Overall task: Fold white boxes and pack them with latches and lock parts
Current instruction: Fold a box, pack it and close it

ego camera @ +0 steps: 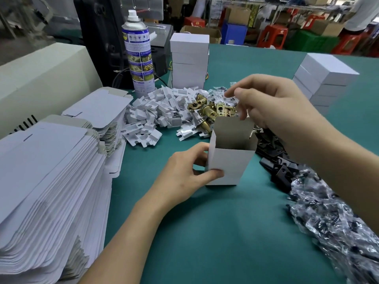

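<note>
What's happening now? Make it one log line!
box: upright, top open | left hand: grips box | right hand: at top flap | latches: behind box

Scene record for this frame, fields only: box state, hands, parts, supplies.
box: white box upright on green table, top open, rear flap up
left hand: grips box's lower left side
right hand: above the opening, fingers at the flap, grasp unclear
parts: brass latches behind box; black plates at its right
supplies: flat blanks stacked at left; white inserts piled beside latches
done: closed boxes stacked at rear
</note>
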Motion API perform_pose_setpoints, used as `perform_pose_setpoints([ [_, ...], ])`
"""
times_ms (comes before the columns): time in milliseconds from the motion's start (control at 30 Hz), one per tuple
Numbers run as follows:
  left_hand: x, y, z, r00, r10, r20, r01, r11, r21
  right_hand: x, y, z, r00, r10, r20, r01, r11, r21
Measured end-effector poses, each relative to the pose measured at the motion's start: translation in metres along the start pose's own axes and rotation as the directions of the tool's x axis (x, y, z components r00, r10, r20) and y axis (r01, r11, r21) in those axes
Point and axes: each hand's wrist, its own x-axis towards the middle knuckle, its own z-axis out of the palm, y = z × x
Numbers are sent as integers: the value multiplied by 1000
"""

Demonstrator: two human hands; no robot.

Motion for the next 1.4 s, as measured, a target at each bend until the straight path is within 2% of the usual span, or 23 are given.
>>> perform_pose_setpoints([
  [67,0,1,0,1000,3,-4,-3,1000,3,3,-5,-1,994,112,13,-113,981,157],
  [167,0,1,0,1000,3,0,-3,1000,5,4,-10,-6,979,199,49,-205,935,290],
  [367,-1,2,0,1000,-8,-3,8,1000,15,-9,-16,-18,982,57,178,-138,864,484],
  [533,0,2,-1,1000,-18,0,18,1000,23,-15,-5,-17,964,-31,263,-97,883,459],
  [633,0,2,-1,1000,-17,-2,17,999,28,-20,4,-15,969,-51,242,-89,840,535],
  [733,0,1,0,1000,-18,-2,18,1000,16,-35,16,2,984,-84,160,-38,768,639],
  [867,-1,4,0,1000,-10,-7,10,1000,6,-92,62,50,996,-76,-48,90,875,476],
  [967,-1,4,1,1000,-11,-9,11,1000,2,-117,95,73,983,7,-182,80,881,467],
  [1033,-1,3,1,1000,-7,-16,7,1000,7,-119,107,74,977,56,-206,32,916,399],
  [1100,-1,3,2,1000,-1,-20,1,1000,10,-118,110,70,986,56,-156,-4,950,313],
  [1167,-1,3,2,1000,1,-22,0,1000,11,-117,110,61,1000,-4,-24,7,991,132],
  [1267,-1,2,2,1000,3,-19,-3,1000,9,-116,108,45,984,-31,174,46,995,-86],
  [1333,-1,1,2,1000,5,-20,-4,1000,10,-114,109,33,967,-71,243,133,958,-252],
  [1400,-1,1,2,1000,4,-22,-4,1000,12,-109,113,24,933,-86,349,242,867,-436],
])
